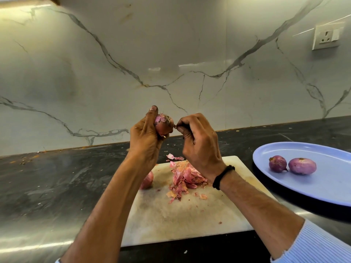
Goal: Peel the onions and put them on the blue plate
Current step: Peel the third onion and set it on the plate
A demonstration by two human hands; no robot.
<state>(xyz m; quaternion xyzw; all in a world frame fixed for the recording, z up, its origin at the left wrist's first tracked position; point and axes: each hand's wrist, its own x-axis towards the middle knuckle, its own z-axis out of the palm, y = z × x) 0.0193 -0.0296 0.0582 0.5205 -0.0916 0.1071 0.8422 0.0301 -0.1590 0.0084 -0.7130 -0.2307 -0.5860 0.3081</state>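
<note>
Counting 2 peeled onions [277, 164] on blue plate [322, 186] at worktop [47, 186] right edge, 1 onion [163, 124] gripped in left hand [146, 137] above cutting board [171, 221], right hand [197, 141] pinching skin scrap [174, 126] beside it, 1 spare onion [148, 180] at board's left edge near peel pile [187, 177].

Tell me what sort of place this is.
Most likely a kitchen: a dark stone counter backed by a marble-look backsplash with a wall socket, and a white cutting board strewn with onion skins beside a blue plate holding two peeled onions.
</note>
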